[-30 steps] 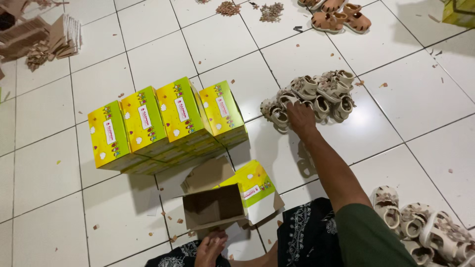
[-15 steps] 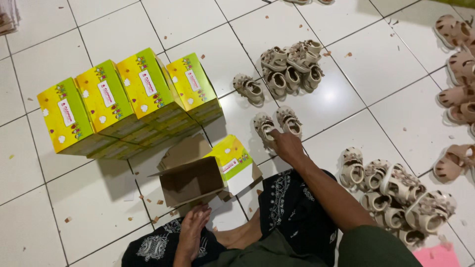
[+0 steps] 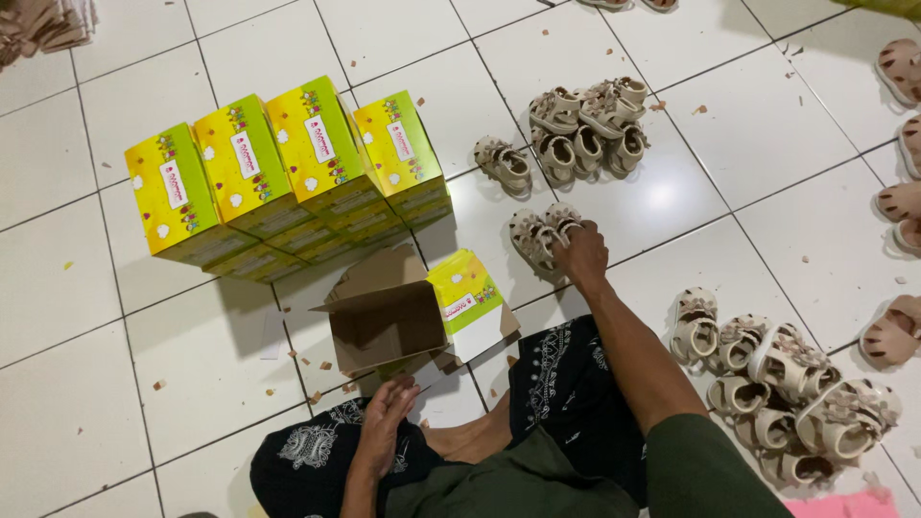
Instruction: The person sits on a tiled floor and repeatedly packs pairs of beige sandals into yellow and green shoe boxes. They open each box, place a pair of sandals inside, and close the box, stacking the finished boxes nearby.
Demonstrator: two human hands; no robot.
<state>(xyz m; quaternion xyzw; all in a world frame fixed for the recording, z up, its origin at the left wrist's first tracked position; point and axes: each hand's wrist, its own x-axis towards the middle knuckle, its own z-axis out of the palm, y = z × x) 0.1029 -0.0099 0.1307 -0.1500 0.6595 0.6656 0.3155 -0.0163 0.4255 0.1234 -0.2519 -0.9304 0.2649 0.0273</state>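
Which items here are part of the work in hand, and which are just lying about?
In hand: right hand on pair of small beige sandals; open yellow-green cardboard box; left hand resting on knee.
Lying about: row of closed yellow-green boxes; flattened brown cardboard stack.

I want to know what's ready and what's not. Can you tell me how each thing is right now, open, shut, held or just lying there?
Open box: flaps open, lying on its side, looks empty.
Closed boxes: shut, lined up in a row.
Pair of sandals: on the floor, gripped by the right hand.
Left hand: empty, resting on the lap.
Sandal pile: loose, untouched.
Near sandal pile: loose, untouched.
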